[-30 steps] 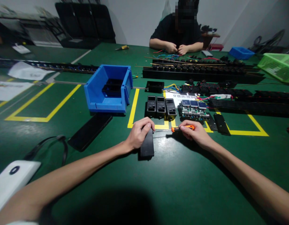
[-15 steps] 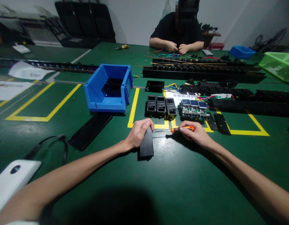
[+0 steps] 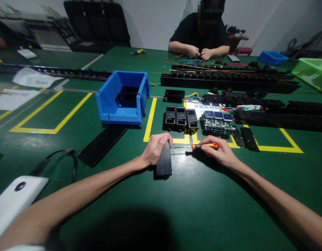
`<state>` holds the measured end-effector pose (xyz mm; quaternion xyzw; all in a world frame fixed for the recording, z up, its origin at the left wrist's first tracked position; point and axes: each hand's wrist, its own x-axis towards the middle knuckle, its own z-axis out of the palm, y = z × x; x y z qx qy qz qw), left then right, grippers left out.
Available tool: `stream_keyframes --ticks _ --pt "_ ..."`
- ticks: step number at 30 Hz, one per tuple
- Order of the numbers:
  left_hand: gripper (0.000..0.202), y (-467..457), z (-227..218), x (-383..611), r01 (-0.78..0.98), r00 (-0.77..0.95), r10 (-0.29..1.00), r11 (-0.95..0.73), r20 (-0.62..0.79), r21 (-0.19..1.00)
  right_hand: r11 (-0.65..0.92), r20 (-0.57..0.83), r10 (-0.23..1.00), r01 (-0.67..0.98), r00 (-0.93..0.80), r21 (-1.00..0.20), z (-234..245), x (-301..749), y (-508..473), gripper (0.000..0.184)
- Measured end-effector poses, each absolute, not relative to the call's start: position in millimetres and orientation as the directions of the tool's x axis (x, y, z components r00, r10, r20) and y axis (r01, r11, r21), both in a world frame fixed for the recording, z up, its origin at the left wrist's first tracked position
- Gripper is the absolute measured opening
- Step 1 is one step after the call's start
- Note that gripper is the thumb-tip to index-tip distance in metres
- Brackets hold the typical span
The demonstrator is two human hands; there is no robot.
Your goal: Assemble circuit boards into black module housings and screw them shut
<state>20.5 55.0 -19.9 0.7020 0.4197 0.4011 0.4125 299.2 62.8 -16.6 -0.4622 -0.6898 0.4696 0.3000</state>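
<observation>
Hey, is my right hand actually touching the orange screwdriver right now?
Touching. The head view shows your right hand gripping the orange screwdriver by its handle, with no gap between them.

Black casing, orange-handled screwdriver.
Casing gripped by left hand; screwdriver held by right hand, shaft toward casing.

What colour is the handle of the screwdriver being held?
The screwdriver handle is orange and black; the head view shows it best.
</observation>
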Motion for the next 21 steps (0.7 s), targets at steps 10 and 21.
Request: stream_keyframes --ticks 10,21 --pt "0.05 54 -20 22 0.259 0.327 0.923 -0.293 0.202 0.92 -0.158 -0.323 0.844 0.375 -0.429 -0.913 -3 297 68 0.041" --pt "0.048 54 -21 20 0.245 0.33 0.917 -0.313 0.225 0.917 0.293 0.062 0.879 0.432 -0.473 -0.853 -13 302 66 0.025"
